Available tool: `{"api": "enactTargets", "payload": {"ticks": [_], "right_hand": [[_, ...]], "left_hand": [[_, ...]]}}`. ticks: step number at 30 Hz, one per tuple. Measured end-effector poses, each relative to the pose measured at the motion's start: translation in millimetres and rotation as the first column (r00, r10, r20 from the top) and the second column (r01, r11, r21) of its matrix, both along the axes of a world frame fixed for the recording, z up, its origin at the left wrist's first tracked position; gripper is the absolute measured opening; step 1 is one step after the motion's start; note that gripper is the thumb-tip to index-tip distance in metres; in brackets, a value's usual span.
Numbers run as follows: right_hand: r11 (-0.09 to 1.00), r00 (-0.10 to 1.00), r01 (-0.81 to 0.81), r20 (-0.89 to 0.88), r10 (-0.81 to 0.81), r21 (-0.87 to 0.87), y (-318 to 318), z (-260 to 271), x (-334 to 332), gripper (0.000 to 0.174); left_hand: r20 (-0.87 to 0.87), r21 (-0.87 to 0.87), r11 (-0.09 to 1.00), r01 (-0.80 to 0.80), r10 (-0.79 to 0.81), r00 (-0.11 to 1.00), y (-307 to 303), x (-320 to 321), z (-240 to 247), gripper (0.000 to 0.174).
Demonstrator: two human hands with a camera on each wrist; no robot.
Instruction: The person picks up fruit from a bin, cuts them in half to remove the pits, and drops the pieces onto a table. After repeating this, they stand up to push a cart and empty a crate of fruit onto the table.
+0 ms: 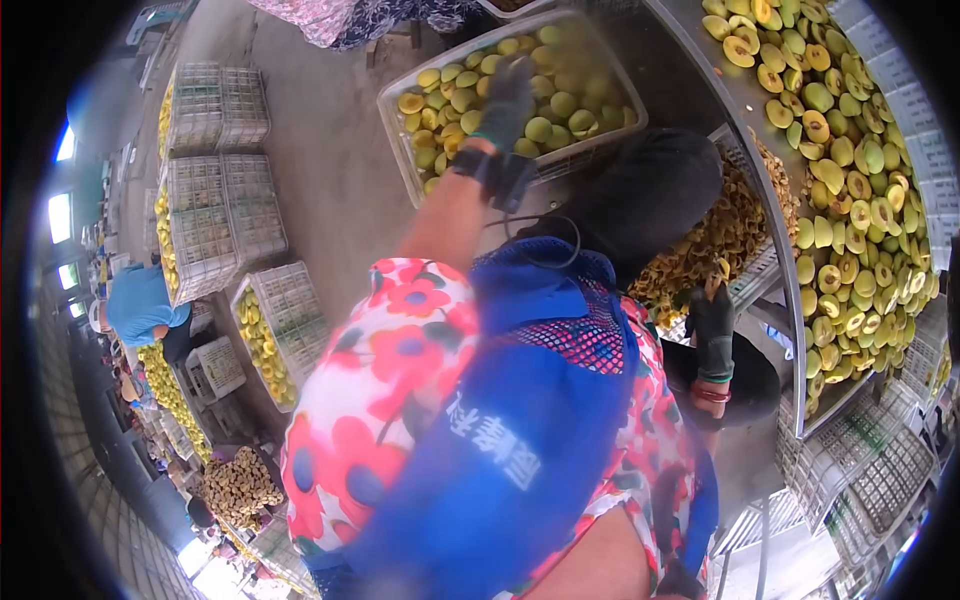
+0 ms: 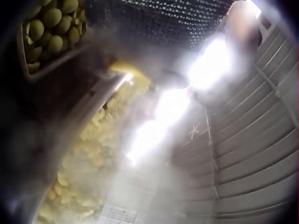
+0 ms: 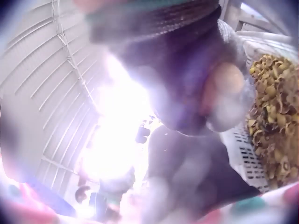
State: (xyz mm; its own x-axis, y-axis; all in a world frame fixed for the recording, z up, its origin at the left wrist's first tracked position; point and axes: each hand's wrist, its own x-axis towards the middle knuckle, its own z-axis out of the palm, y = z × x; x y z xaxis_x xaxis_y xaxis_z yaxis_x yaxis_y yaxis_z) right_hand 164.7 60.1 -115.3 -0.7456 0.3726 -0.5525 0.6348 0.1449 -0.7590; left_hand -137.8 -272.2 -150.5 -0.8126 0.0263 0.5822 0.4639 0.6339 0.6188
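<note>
Over a crate (image 1: 392, 105) of green-yellow fruit, my gloved left hand (image 1: 505, 100) reaches out, its fingers blurred but extended. In the left wrist view, the dark glove (image 2: 154, 23) spans the top, with a yellow piece (image 2: 128, 69) under it; contact is unclear. My gloved right hand (image 1: 712, 335) is beside the brown pits and scraps (image 1: 700, 245), pinching a small yellowish-brown piece (image 1: 718, 272) at its fingertips. The right wrist view shows curled fingers and a bare thumb tip (image 3: 229, 79), but the held piece is hidden.
A metal-edged table (image 1: 745, 130) holds many halved fruits. My knees (image 1: 690, 170) flank the scrap crate (image 3: 247, 156). Stacked fruit crates (image 1: 205, 215) stand at the left, near a person in a blue shirt (image 1: 140, 305). Patterned cloth (image 1: 330, 15) shows at the top.
</note>
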Motion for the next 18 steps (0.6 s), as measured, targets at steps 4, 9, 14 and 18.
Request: {"api": "enactTargets", "payload": {"ticks": [4,9,14,18], "right_hand": [[0.999,1.000,0.027,0.001,-0.027,0.032,-9,15,1,0.021],[0.998,0.999,0.023,0.033,-0.024,0.051,-11,15,-2,0.026],[0.997,0.999,0.038,0.023,-0.039,0.072,-18,20,-6,0.022],[0.988,0.988,-0.060,-0.134,0.079,0.143,4,-34,11,0.024]], "left_hand": [[0.622,-0.459,0.831,-0.314,0.553,0.554,-96,31,-60,0.059],[0.596,-0.633,0.732,-0.250,0.668,0.446,-148,66,-113,0.065],[0.616,-0.633,0.745,-0.211,0.650,0.446,-123,71,-148,0.088],[0.677,-0.518,0.844,-0.137,0.502,0.538,-136,65,-156,0.090]]}}
